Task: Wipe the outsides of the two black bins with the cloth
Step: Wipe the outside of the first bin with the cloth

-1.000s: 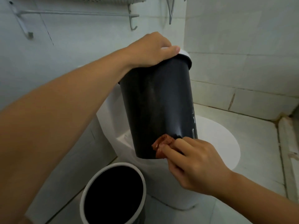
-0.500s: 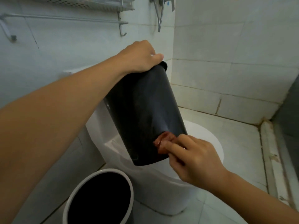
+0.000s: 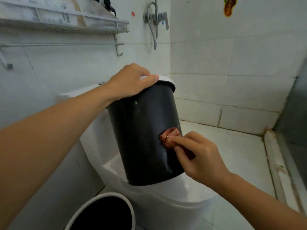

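Observation:
A black bin with a white rim is held tilted above the closed toilet lid. My left hand grips its rim from above, thumb lying along the white ring. My right hand pinches a small reddish-brown cloth and presses it against the bin's right side, about halfway down. A second black bin with a white rim stands on the floor at the bottom, seen from above; its outside is hidden.
The white toilet is under the held bin, its tank behind it. A wall shelf with a towel rail hangs at upper left. A shower valve and hose are on the back wall. Tiled floor spreads to the right.
The cloth and my right hand have moved up the bin's side from near its bottom edge. The bin has turned more upright, and the view has tilted upward.

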